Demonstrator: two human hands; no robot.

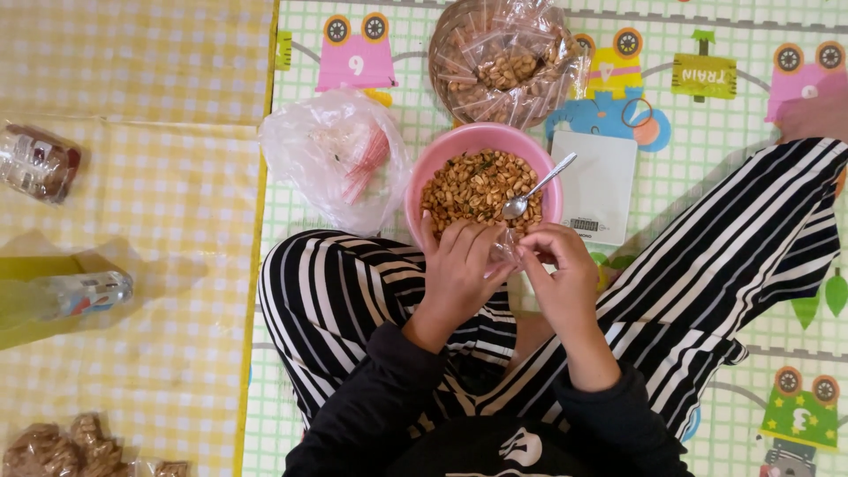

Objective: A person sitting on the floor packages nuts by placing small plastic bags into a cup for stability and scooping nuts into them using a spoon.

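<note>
Small clear bag (507, 247) between both hands.

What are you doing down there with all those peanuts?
A person sits cross-legged on a play mat. Both hands, left hand and right hand, pinch a small clear plastic bag between them, just in front of a pink bowl full of peanuts. A metal spoon rests in the bowl. A white kitchen scale sits beside it, and a basket of filled little bags lies beyond.
</note>
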